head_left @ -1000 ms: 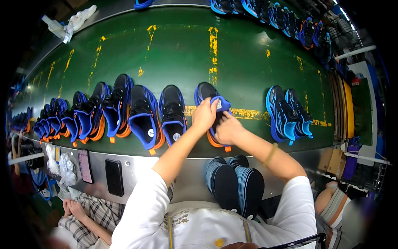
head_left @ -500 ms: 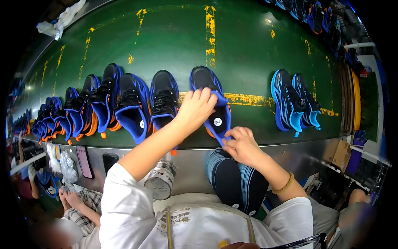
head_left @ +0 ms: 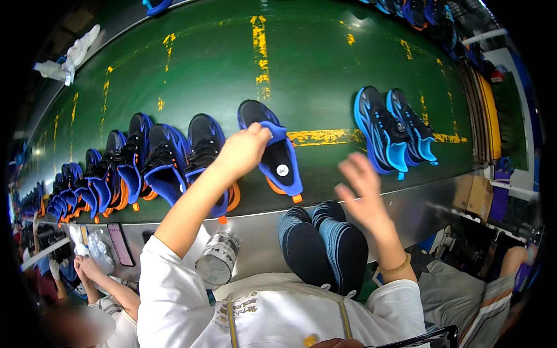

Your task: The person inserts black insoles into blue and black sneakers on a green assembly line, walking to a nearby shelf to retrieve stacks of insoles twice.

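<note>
My left hand [head_left: 246,152] is closed on the tongue of a black sneaker [head_left: 284,153] with blue lining and orange heel tab, pulling the tongue up and back. A dark insole with a round white label shows inside this sneaker. My right hand [head_left: 364,188], slightly blurred, hovers above the green belt's near edge, fingers spread and holding nothing. Beyond it stands a pair of black sneakers with light blue trim [head_left: 380,130]. Below the belt edge, in front of me, rest two stacks of dark striped insoles [head_left: 301,249].
A row of black, blue and orange sneakers [head_left: 168,151] runs left along the green belt [head_left: 313,69]. On the metal ledge are a phone [head_left: 120,243] and a roll of clear tape-like material [head_left: 217,258]. Another person's hands [head_left: 87,269] are at lower left; someone sits at right.
My right hand has let go of the sneaker's heel collar and moved right with its fingers opening. My left hand keeps hold of the tongue. The view has shifted, so the shoes appear further left.
</note>
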A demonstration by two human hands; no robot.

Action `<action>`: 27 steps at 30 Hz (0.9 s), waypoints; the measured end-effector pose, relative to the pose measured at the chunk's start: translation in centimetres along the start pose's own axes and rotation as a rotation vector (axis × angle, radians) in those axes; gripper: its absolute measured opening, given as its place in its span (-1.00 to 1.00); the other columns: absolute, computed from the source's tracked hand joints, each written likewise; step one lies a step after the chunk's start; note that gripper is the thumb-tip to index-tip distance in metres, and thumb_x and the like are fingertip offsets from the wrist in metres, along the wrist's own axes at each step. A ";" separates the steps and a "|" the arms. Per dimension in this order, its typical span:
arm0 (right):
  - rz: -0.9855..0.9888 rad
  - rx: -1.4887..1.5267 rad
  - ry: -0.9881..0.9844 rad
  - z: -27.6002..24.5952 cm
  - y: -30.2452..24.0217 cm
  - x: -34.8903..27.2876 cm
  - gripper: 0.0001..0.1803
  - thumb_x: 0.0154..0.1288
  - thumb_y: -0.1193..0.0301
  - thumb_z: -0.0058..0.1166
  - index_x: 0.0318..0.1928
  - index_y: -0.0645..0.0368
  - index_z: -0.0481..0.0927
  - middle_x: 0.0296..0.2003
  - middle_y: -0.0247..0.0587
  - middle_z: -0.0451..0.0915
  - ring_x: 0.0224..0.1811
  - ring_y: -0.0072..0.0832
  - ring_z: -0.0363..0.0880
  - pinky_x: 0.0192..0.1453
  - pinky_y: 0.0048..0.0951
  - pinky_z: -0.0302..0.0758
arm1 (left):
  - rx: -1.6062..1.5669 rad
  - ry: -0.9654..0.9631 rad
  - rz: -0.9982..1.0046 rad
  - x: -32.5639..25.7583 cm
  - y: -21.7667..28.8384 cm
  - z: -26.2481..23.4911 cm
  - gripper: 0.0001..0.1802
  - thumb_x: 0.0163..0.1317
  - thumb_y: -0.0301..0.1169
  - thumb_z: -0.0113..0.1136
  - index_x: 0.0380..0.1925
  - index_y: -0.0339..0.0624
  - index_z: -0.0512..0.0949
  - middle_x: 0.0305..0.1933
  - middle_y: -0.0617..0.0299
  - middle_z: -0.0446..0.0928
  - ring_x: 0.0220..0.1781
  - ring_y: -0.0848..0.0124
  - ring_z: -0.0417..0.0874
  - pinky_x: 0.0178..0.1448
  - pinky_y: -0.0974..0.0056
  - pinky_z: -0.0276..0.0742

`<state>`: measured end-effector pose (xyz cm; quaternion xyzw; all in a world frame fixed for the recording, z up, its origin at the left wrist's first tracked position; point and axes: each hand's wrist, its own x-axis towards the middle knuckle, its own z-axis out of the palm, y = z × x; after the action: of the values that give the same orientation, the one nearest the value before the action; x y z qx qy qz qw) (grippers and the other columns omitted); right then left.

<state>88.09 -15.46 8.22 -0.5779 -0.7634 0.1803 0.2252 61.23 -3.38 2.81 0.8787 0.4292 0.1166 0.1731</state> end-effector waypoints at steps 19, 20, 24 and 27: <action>0.539 0.334 0.043 -12.5 3.8 3.6 -0.65 0.01 0.27 0.23 -0.32 0.26 0.44 -0.52 -0.29 0.50 -0.60 -0.61 0.49 -0.51 -0.62 0.41 | -0.503 0.259 -0.286 -24.7 10.0 -2.5 -0.88 -0.07 -0.61 0.00 -0.68 -0.27 0.30 -0.58 0.10 0.30 -0.55 0.20 0.33 -0.46 0.23 0.26; 0.531 0.330 0.046 -12.6 3.1 3.6 -0.65 0.01 0.27 0.23 -0.32 0.26 0.44 -0.52 -0.29 0.50 -0.60 -0.61 0.49 -0.51 -0.62 0.41 | -0.401 0.235 -0.209 -24.5 10.5 -2.8 -0.92 -0.08 -0.59 0.03 -0.58 -0.28 0.33 -0.57 0.02 0.32 -0.52 0.06 0.36 -0.43 0.15 0.30; 0.482 0.468 0.015 -12.3 0.5 2.9 -0.66 0.02 0.29 0.23 -0.30 0.26 0.45 -0.49 -0.31 0.51 -0.58 -0.60 0.48 -0.48 -0.62 0.45 | -0.304 0.176 -0.312 -25.0 10.7 -1.9 -0.73 -0.12 -0.55 0.07 -0.34 -0.34 0.32 -0.49 -0.03 0.37 -0.41 0.01 0.42 -0.34 0.07 0.32; 0.405 0.490 0.111 -10.7 -1.2 1.8 -0.64 0.02 0.24 0.22 -0.29 0.26 0.47 -0.51 -0.28 0.53 -0.52 -0.60 0.52 -0.43 -0.60 0.46 | -0.129 0.129 -0.223 -24.9 10.7 -2.0 -0.75 -0.09 -0.52 0.03 -0.33 -0.33 0.34 -0.39 -0.05 0.39 -0.33 0.01 0.41 -0.23 0.07 0.31</action>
<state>92.56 -13.91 18.02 -0.6555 -0.5533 0.3681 0.3587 53.12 -28.92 7.59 0.8033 0.5261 0.1802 0.2131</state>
